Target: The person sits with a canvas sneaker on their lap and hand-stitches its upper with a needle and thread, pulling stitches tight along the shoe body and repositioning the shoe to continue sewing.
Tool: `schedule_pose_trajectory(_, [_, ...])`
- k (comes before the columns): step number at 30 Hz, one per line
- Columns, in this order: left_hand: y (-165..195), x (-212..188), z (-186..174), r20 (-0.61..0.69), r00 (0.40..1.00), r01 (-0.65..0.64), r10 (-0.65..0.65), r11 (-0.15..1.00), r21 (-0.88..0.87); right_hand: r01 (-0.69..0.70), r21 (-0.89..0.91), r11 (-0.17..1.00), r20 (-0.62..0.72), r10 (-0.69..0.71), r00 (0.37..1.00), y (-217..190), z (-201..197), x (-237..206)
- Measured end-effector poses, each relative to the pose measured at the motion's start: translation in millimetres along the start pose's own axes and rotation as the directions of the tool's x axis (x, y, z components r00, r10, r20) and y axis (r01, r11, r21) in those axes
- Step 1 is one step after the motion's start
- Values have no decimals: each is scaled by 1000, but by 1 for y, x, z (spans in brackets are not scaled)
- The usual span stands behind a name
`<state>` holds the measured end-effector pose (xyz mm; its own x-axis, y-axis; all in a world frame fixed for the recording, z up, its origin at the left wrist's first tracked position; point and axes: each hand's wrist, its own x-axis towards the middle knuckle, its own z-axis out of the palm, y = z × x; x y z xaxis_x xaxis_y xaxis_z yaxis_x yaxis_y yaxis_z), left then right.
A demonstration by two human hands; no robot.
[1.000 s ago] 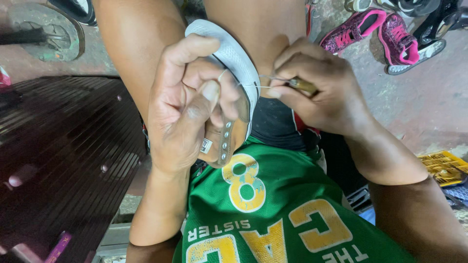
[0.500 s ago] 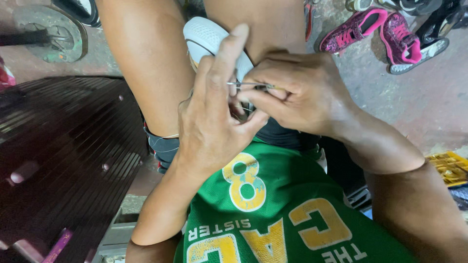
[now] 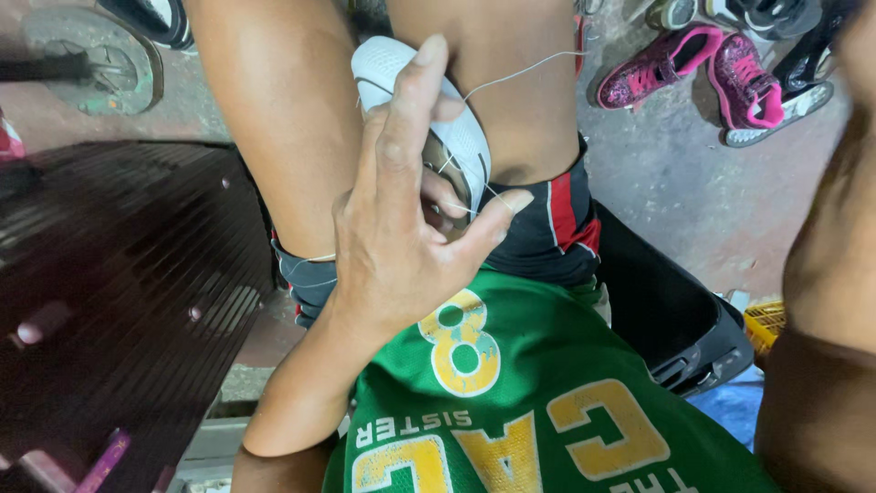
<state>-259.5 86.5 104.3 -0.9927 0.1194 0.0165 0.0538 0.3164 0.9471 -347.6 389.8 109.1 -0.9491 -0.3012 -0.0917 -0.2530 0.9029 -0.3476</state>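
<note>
White shoe point(image 3: 456, 137), left hand point(image 3: 401, 246) gripping, fingers splayed

Light: warm, fairly strong, from overhead and slightly in front. Skin on the left hand point(image 3: 401, 246) and both thighs is evenly lit, with a soft sheen along the knuckles. The white shoe point(image 3: 461, 128) just above that hand is the brightest thing, near blown out on its toe. The dark slatted desk point(image 3: 119, 283) left of the hand shows dull reddish glints along its ribs; its lower corner sinks into shadow. Right of the hand, a forearm point(image 3: 826, 301) at the frame edge is soft, out of focus. The green jersey point(image 3: 511, 402) below the hand is sharp. Pink sneakers point(image 3: 721, 78), far upper right of the hand, are slightly soft and stretched.
</note>
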Motion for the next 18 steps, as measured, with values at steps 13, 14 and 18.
schedule_pose_trajectory(13, [3, -6, 0, -20, 996, -81, 82, 996, 38, 308, 447, 840, -63, -314, 947, -86, 56, -42])
schedule_pose_trajectory(14, [-1, -13, -7, -36, 990, -133, 136, 988, 74, 261, 530, 807, -52, -277, 960, -94, 53, -39])
schedule_pose_trajectory(18, [-17, -57, -40, -311, 950, -43, 20, 997, -67, 108, 854, 508, -64, -103, 993, -103, 39, -37])
